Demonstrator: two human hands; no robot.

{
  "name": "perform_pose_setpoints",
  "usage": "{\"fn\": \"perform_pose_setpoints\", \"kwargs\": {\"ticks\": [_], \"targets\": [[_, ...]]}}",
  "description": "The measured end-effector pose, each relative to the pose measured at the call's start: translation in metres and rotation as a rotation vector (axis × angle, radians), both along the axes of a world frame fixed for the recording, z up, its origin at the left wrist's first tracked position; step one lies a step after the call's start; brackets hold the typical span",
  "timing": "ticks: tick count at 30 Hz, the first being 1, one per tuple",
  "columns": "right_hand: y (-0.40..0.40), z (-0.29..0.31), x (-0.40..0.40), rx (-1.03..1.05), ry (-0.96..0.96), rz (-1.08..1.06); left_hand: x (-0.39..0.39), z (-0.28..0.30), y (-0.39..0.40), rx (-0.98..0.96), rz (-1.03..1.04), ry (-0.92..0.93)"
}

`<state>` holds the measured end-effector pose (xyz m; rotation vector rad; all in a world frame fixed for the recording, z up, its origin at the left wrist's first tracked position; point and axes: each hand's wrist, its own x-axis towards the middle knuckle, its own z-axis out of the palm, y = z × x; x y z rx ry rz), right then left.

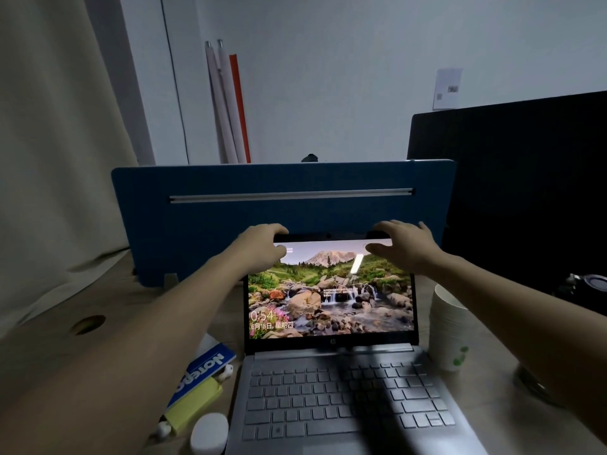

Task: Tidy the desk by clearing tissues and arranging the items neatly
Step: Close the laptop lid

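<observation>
Dim office corner w/ a wooden desk [65,349], a blue divider panel [230,205] at the back and a dark monitor [512,192] to the right. An open laptop [331,372] sits centre, screen lit w/ a lock-screen landscape.

Left hand [259,238] grips the lid's top left corner, fingers curled over the edge. Right hand [404,244] is at the top right corner, fingers spread and only loosely bent, thumb in front of the screen; can't tell if it has actually closed on the lid. A hand at each corner probably keeps the lid from twisting, likely for shutting it or changing its angle.

Left of the laptop lie a blue notebook [203,366], a yellow item [193,405], white earbuds and a white case [210,435], loosely piled, not yet arranged. A stack of paper cups [450,336] stands just right of the laptop. No tissue clearly identifiable.
</observation>
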<state>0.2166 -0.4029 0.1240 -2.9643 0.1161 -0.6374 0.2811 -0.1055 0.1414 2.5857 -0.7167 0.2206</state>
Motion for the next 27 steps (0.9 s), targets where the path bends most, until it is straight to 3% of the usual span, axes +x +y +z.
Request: {"fn": "perform_pose_setpoints", "kwargs": {"ticks": [16,27], "targets": [[0.036,0.023,-0.136,0.048,0.001,0.030,-0.124,0.011,0.040,-0.053,-0.001,-0.015],[0.064,-0.039,-0.242,0.192,0.059,0.108,-0.236,-0.055,0.070,-0.041,-0.024,-0.051]]}}
